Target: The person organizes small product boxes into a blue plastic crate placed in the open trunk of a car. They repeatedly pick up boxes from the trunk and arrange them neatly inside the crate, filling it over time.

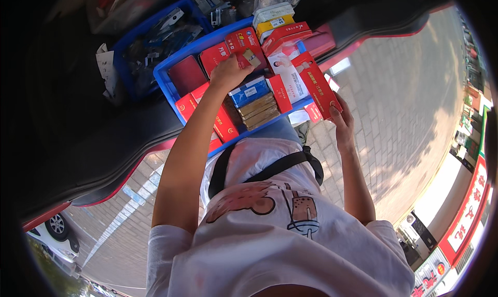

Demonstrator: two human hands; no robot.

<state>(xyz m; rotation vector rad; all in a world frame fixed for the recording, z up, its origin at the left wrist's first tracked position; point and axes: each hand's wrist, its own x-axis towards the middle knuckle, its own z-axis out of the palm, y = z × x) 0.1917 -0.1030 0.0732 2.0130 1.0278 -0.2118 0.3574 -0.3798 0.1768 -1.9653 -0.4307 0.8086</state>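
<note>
My left hand (pixel 228 72) reaches over a blue plastic crate (pixel 165 77) and pinches a small gold box (pixel 251 58) above the red cartons. In my right hand (pixel 343 117) is a long, flat red cardboard box (pixel 317 85), tilted over the crate's right end and gripped by its lower end. Packed inside the crate are red boxes (pixel 213 58), a blue box (pixel 249 91) with a white label, and several brown packets (pixel 259 111) stacked below it. A white box (pixel 288 77) with a printed picture lies partly behind the held red box.
The crate rests at the edge of a red car's open trunk (pixel 148 129). Behind it, another blue bin (pixel 120 63) holds metal parts in plastic bags. Yellow and white boxes (pixel 274 22) lean at the crate's far corner. Brick paving (pixel 373 122) lies beyond the bumper; a white car (pixel 56 234) is parked lower left.
</note>
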